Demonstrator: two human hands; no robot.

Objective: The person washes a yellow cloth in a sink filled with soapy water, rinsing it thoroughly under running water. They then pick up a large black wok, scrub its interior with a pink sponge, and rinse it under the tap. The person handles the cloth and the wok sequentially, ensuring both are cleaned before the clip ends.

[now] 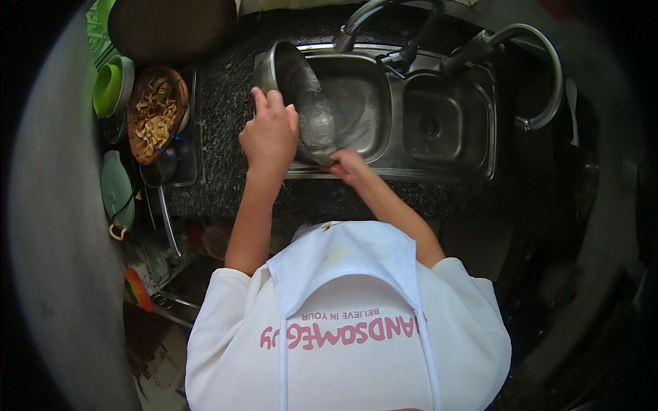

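Note:
A large stainless steel bowl [266, 72] is tilted steeply over the left basin of a double steel sink [367, 92], and water runs from it into the basin. My left hand [272, 126] holds the bowl's left side near the rim. At the bowl's lower rim, close to the sink's front edge, is my right hand [349, 165], its fingers curled at the rim; it is slightly blurred. The bowl's outer underside is mostly hidden.
Two curved chrome faucets [345, 40] [552, 97] rise behind the sink. The small right basin [437, 123] has a drain. On the left of the dark stone counter [221, 103] stand a brown basket [182, 90] of food pieces, green bowls [107, 90] and a long-handled utensil [167, 221].

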